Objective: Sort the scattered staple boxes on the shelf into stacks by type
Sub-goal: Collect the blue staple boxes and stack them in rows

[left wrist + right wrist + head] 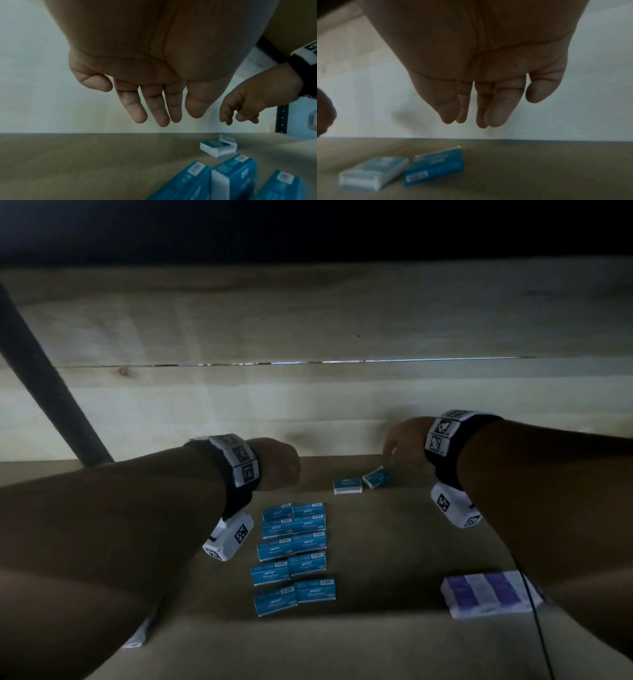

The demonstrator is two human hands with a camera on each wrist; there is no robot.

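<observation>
Two hands, both empty. R hand [481, 75] hangs above the far-right pair of boxes, fingers [498, 108] straight-ish and close together, nothing pinched; not touching either box. L hand [137, 67] hovers over the far end of the blue grid, fingers relaxed and loosely spread, holding nothing.

Under R hand: blue box [377, 477], angled, one edge looks propped up in the R wrist view. Just left of it, touching or nearly so (cannot tell), a pale box [348, 486] w/ white sides, prob a diff type. In L wrist view something clear or white stands behind the pale box; too small to say.

Mid shelf [394, 542]: blue grid [293, 556] of "Staples" boxes, two columns, rows packed tight, near to far. Some spots look doubled up, count unclear. Near right: purple stack [489, 594], well apart from the rest. Near left, a white bit peeks from under the L forearm, unclear what.

Risks, as I judge:
- Blue box sits tilted, so a pinch from above may slip or flip it, or shove it into the pale box.
- Pale and blue boxes so close that the fingers may catch both, or grab the wrong type → mis-sort.
- Dim light, similar colours → easy to misread type.
- L forearm and wrist unit hang low by the grid's left column; a sweep could knock rows out of line.
- Cable by the purple stack could snag it as the R arm pulls back.
</observation>
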